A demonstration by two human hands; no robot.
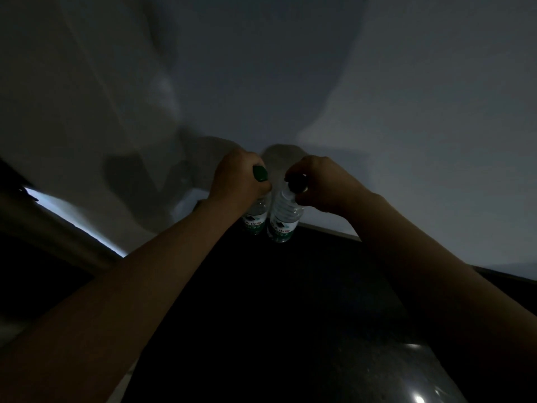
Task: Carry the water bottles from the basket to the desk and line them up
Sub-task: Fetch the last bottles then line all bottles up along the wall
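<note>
"At the back edge of the desk [290, 301], hard by the wall [406, 112], we have a bottle in each hand. Where do we grip them?"

"High up. Our left hand [236, 181] curls round the neck of the left bottle [256, 218], with the green cap [260, 173] poking out above the fingers. Our right hand [318, 186] closes over the top of the right bottle [283, 223], so its cap is partly covered."

"Why by the top?"

"We judge it lets us lower them upright and keeps our knuckles out from between them, so they can stand close. They are just beside each other, labels facing us."

"Are they down on the desk?"

"We cannot tell. The light is dim and the bases merge with the dark top. They look to be at it or just above it."

"And the basket?"

"Out of view. We see no other bottles on the desk, so we take these two for the start of the line. The wall gives us a straight edge to follow."

"What does the next move call for?"

"Settling both bases flat, then letting go one hand at a time, so neither bottle tips."
</note>
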